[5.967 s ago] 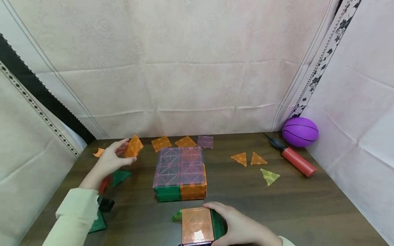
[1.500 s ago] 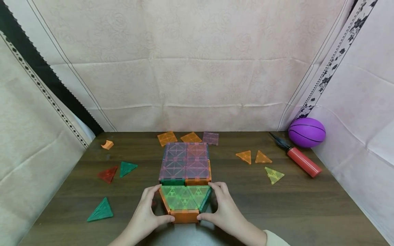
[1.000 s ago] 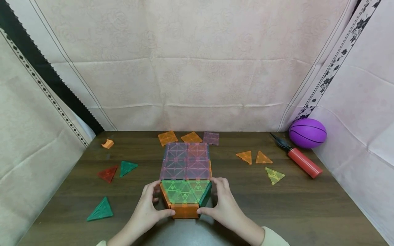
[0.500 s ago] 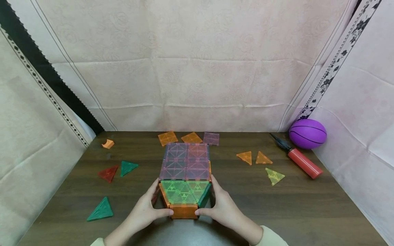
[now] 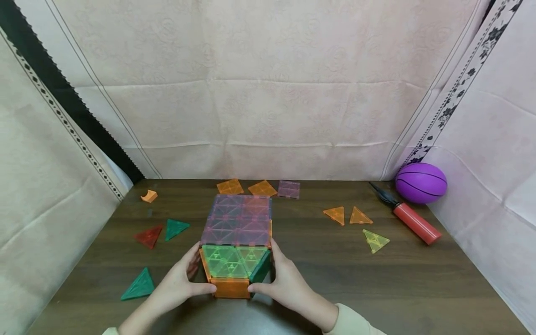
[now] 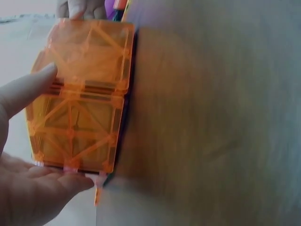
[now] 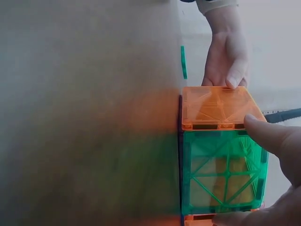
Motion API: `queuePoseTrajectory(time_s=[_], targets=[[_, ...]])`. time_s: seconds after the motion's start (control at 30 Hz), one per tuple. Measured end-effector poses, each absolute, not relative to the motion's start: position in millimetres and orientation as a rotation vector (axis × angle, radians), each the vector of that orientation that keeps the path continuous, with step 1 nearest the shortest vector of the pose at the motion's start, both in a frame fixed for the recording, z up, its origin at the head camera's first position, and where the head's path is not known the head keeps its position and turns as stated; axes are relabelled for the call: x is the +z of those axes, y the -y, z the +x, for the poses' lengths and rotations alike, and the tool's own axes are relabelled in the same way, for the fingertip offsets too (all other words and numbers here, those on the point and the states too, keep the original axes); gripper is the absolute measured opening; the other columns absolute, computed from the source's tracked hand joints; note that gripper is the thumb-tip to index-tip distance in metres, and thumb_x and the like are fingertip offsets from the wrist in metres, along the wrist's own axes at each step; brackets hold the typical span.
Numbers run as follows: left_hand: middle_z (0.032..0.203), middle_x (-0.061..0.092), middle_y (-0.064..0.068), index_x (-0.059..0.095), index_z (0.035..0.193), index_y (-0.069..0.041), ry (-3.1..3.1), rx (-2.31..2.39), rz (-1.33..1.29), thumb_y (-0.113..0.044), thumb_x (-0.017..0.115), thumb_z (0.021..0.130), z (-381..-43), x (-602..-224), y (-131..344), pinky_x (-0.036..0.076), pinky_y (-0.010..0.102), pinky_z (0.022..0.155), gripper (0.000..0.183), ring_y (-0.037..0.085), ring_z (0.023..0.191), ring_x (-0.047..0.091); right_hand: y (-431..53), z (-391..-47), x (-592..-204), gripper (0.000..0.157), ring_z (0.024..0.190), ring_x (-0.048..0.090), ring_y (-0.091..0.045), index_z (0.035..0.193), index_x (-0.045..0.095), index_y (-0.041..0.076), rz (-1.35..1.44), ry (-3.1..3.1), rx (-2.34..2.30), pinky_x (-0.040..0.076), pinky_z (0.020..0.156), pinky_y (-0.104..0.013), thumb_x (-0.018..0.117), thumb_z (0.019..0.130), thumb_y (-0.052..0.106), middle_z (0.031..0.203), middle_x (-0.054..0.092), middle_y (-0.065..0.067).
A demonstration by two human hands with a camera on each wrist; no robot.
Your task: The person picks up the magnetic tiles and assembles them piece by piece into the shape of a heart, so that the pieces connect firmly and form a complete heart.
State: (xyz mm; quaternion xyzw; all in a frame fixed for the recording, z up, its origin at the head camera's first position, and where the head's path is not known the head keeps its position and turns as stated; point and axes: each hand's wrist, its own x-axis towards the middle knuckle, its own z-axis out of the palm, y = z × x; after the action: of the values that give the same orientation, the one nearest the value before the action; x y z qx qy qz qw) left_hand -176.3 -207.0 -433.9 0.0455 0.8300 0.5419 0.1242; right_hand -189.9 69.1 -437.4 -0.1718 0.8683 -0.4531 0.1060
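A block of translucent magnetic tiles stands mid-table in the head view: a box topped with purple tiles [image 5: 236, 221], joined at its near side by a trapezoid section with green triangles [image 5: 230, 260] on top. My left hand [image 5: 177, 281] grips the left side, thumb on the front orange tile [image 5: 230, 288] and fingers round the far left corner. Mirroring it, my right hand [image 5: 289, 281] holds the right side, thumb at the front corner. In the left wrist view two orange tiles [image 6: 73, 134] lie between thumb and fingers; in the right wrist view a green side tile [image 7: 225, 172] does.
Behind the block lie two orange tiles [image 5: 230, 186] and a purple tile [image 5: 289, 189]. On the left are a red triangle [image 5: 148, 236], green triangles [image 5: 140, 284] and a small orange piece [image 5: 149, 196]. Rightward lie orange triangles [image 5: 335, 215], a yellow-green triangle [image 5: 375, 241], a red pump [image 5: 416, 223] and a purple ball [image 5: 420, 183].
Earlier my left hand held an orange tile at the back left. Since then both hands have gripped the front section, pushed it against the purple-topped box, and shifted the joined block left.
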Motion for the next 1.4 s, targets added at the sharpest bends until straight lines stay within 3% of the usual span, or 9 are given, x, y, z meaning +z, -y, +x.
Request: queuePoseTrajectory(time_s=[0.23, 0.63, 0.9, 1.07, 1.27, 1.4], targets=[[0.154, 0.011, 0.033, 0.002, 0.153, 0.002, -2.387, 1.549, 0.227, -0.023, 0.082, 0.077, -187.1, -430.1, 234.6, 0.026, 0.060, 0.107, 0.114, 0.051, 0.139, 0.019, -52.5, -193.2, -437.3, 0.115, 0.122, 0.053, -0.034, 0.153, 0.011, -0.002, -0.549, -2.561, -1.341, 0.047, 0.095, -0.048, 0.079, 0.076, 0.048, 0.143, 0.043, -0.027], [0.153, 0.011, 0.035, 0.003, 0.153, 0.002, -2.404, 1.512, 0.355, -0.018, 0.080, 0.080, -198.9, -427.5, 260.4, 0.025, 0.064, 0.105, 0.108, 0.053, 0.138, 0.017, -59.6, -204.3, -438.0, 0.103, 0.132, 0.045, -0.032, 0.153, 0.016, 0.001, -0.702, -2.460, -1.385, 0.040, 0.103, -0.045, 0.079, 0.080, 0.038, 0.150, 0.035, -0.020], [0.144, 0.037, 0.032, 0.021, 0.149, 0.005, -2.688, 1.357, 0.409, -0.017, 0.081, 0.078, -183.4, -418.1, 286.6, 0.035, 0.067, 0.095, 0.096, 0.053, 0.127, 0.037, -137.5, -231.5, -430.8, 0.088, 0.122, 0.054, -0.030, 0.145, 0.037, 0.003, -0.903, -2.595, -1.370, 0.042, 0.101, -0.048, 0.081, 0.076, 0.033, 0.136, 0.055, -0.015], [0.138, 0.042, 0.033, 0.026, 0.148, 0.004, -2.792, 1.189, 0.291, -0.024, 0.082, 0.076, -172.6, -422.5, 313.5, 0.042, 0.065, 0.086, 0.096, 0.053, 0.122, 0.041, -205.3, -251.3, -423.1, 0.084, 0.114, 0.057, -0.031, 0.140, 0.044, 0.004, -0.805, -2.860, -1.226, 0.045, 0.095, -0.053, 0.084, 0.072, 0.033, 0.125, 0.061, -0.014], [0.134, 0.034, 0.039, 0.023, 0.145, 0.010, -2.747, 1.061, 0.238, -0.025, 0.082, 0.076, -170.2, -437.0, 339.5, 0.046, 0.061, 0.080, 0.098, 0.056, 0.115, 0.041, -281.1, -269.5, -420.4, 0.079, 0.118, 0.051, -0.044, 0.136, 0.044, -0.007, -0.568, -2.948, -1.124, 0.042, 0.094, -0.059, 0.084, 0.075, 0.025, 0.128, 0.054, -0.026], [0.130, 0.038, 0.038, 0.027, 0.143, 0.013, -2.719, 1.013, 0.233, -0.026, 0.083, 0.075, -170.4, -446.2, 346.3, 0.048, 0.054, 0.078, 0.097, 0.049, 0.108, 0.047, -318.2, -272.8, -427.0, 0.080, 0.124, 0.044, -0.050, 0.137, 0.042, -0.009, -0.423, -2.909, -1.030, 0.039, 0.097, -0.061, 0.081, 0.078, 0.030, 0.135, 0.045, -0.030]])
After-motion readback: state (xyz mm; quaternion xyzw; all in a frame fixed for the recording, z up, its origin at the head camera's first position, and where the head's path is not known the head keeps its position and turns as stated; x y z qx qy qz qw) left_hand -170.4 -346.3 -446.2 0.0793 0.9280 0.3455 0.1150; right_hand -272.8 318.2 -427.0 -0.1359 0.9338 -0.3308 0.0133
